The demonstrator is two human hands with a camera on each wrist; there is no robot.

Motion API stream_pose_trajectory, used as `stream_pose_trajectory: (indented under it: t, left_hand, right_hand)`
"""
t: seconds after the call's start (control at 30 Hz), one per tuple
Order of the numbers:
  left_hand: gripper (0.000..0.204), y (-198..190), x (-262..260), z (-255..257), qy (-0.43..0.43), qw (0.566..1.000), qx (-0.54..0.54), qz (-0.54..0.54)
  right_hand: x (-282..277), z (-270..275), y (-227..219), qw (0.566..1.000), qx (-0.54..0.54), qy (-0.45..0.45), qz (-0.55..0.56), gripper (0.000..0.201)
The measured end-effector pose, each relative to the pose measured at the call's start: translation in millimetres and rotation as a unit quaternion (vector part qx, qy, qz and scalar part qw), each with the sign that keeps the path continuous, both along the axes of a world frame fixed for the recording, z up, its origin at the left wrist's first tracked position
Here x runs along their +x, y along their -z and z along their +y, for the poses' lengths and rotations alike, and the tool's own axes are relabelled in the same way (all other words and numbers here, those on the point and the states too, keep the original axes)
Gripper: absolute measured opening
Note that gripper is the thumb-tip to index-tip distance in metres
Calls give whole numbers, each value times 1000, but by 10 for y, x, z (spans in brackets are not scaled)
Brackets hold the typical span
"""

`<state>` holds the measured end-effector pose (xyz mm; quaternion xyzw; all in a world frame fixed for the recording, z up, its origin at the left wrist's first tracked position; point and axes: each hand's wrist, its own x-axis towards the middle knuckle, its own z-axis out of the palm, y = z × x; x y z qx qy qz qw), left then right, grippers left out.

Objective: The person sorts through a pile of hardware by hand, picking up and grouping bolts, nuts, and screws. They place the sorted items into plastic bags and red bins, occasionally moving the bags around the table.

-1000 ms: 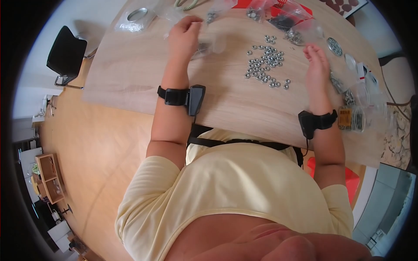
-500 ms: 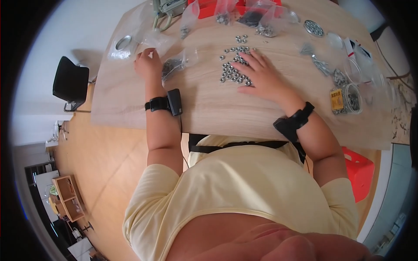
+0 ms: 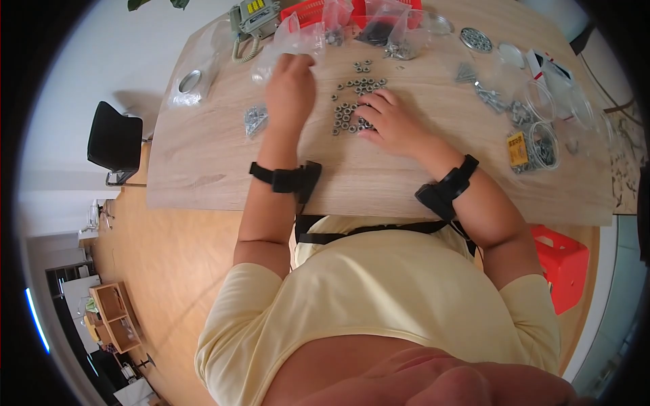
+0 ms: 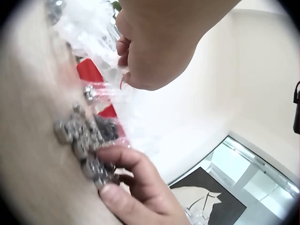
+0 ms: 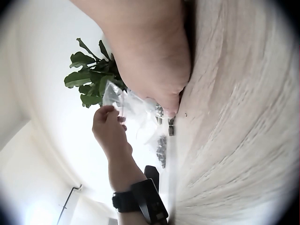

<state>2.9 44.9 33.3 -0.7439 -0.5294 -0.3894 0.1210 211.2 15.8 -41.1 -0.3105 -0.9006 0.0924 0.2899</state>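
My left hand (image 3: 291, 95) is raised over the table, fingers curled, and pinches a clear plastic bag (image 5: 114, 96) at its edge. Part of that bag is hidden behind the hand in the head view. A spread of metal nuts (image 3: 345, 118) lies at the middle of the table. Over its right side, my right hand (image 3: 393, 125) has its fingers bent round several nuts; in the left wrist view the thumb and forefinger close about the nuts (image 4: 93, 166) from two sides. The palm hides some of them. Below the left hand lies a small bag of metal parts (image 3: 255, 120).
Bags of hardware (image 3: 399, 49) and red baskets (image 3: 305, 12) line the back, beside a telephone (image 3: 257, 17). A bag with a metal ring (image 3: 190, 82) lies at left. At right are loose screws (image 3: 489, 97), a round metal disc (image 3: 476, 39) and a clear tub (image 3: 542, 145).
My right hand came left from the table's right side onto the nuts, and its fingers have since bent inward. The left hand went left, then back right and up, now with the plastic bag.
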Motion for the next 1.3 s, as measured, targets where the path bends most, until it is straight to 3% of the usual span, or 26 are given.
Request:
stream_pose_trajectory:
  t: [0.17,0.4,0.6,0.97,1.3]
  left_hand:
    - [23,328,144,14,36,990,-139,-12]
    - [24,343,41,16,49,979,-153,-129]
    - [22,363,-34,20,64,974,-154,-154]
    - [26,382,5,15,117,954,-174,-216]
    - [24,414,-20,39,97,945,-201,-239]
  right_hand:
    - [-28,-11,-4,997,28,65,7,50]
    - [-200,87,-141,992,52,85,-79,52]
    - [-308,243,-55,996,55,55,-33,38]
    - [-291,238,-68,989,86,118,4,27]
    - [-242,246,-150,993,73,92,9,18]
